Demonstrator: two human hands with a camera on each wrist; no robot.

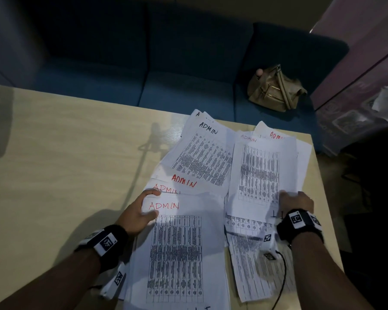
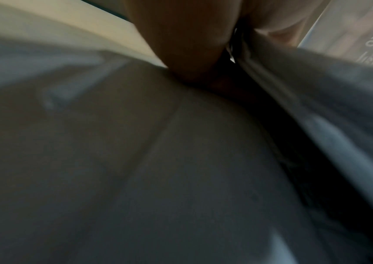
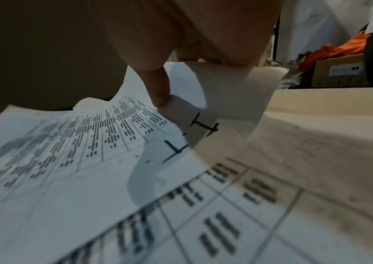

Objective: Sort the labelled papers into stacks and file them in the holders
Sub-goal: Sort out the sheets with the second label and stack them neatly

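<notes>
Printed sheets labelled ADMIN in red or black lie fanned over the table's right half. My left hand point(image 1: 141, 211) pinches the top left corner of the nearest red ADMIN sheet point(image 1: 177, 253), thumb on top; the left wrist view shows only the thumb point(image 2: 187, 44) against blurred paper point(image 2: 135, 160). My right hand point(image 1: 297, 202) grips the near edge of a sheet on the right pile point(image 1: 262, 171), which has red ADMIN at its top. In the right wrist view the fingers point(image 3: 181, 44) curl that edge point(image 3: 226, 89) upward, baring a sheet marked IT point(image 3: 90, 151) beneath. No holders are in view.
A black ADMIN sheet point(image 1: 204, 153) tops the far pile. The pale wooden table point(image 1: 65, 153) is bare on its left; its right edge point(image 1: 323, 175) runs close to the papers. Behind it are a blue sofa point(image 1: 166, 63) and a tan handbag point(image 1: 276, 90).
</notes>
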